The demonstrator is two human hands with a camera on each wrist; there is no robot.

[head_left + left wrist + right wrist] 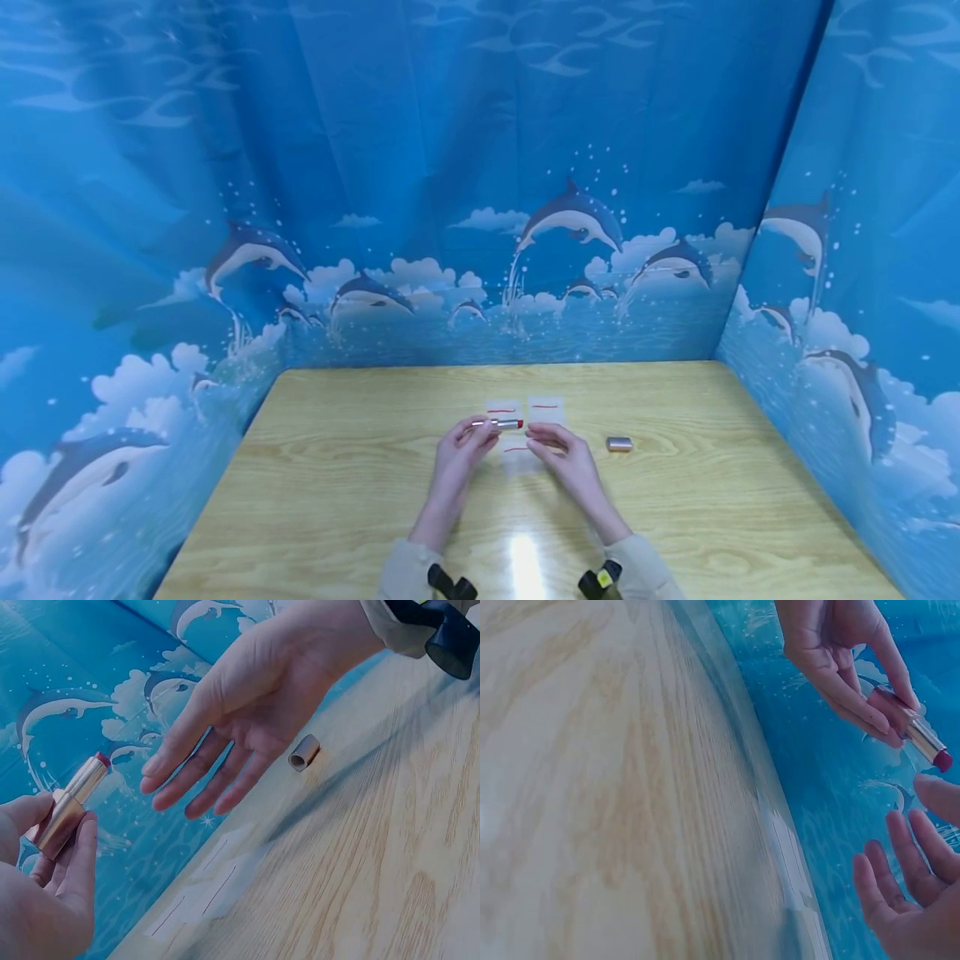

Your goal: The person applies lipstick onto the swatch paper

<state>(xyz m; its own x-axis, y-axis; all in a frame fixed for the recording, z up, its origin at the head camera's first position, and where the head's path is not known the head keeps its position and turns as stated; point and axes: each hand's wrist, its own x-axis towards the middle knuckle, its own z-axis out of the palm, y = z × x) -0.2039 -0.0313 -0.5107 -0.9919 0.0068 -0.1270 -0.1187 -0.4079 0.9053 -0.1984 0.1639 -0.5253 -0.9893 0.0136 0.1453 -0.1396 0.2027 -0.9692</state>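
Note:
An uncapped lipstick (508, 424) with a red tip and a shiny metallic case is pinched by my left hand (461, 450) between thumb and fingers. In the left wrist view the lipstick (71, 806) points up and to the right, its red end exposed. Across from the tip, my right hand (570, 462) hovers with nothing in it; its fingers (907, 862) are spread and loosely bent, apart from the lipstick. Beneath the hands lie small pale paper pieces (546, 414), each with a thin red line. The lipstick cap (619, 444) lies on its side right of the right hand.
The wood-grain table (337, 483) extends around the hands. A blue curtain (420, 167) printed with dolphins and clouds stands along the back and both sides. In the left wrist view the cap (304, 752) shows its hollow end.

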